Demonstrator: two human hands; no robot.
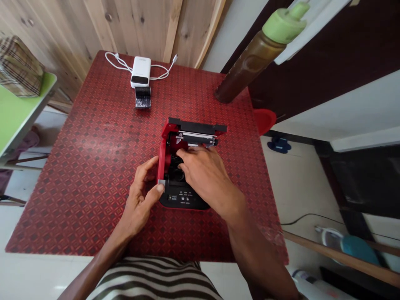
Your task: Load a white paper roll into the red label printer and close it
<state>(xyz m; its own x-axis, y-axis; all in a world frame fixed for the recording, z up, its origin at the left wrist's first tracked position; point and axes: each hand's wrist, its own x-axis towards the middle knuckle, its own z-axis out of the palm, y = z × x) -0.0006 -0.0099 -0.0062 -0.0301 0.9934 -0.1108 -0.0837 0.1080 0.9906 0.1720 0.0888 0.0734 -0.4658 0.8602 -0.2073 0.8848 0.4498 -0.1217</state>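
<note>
With the table (93,187) under the open device (184,201), we should steady its left side with our left hand (141,196), loosely spread, while our right hand (206,173), whose grip we cannot tell, works gently inside.

Striped garment (153,280): the cloth over your torso alternates dark and off-white bands, running across you in gentle curves.
Left hand (140,193): yours is bare, a short nail visible on the thumb (155,193).
Right hand (208,173): bare, like your left.
Forearms (108,244): both yours, uncovered to the wrist.
</note>
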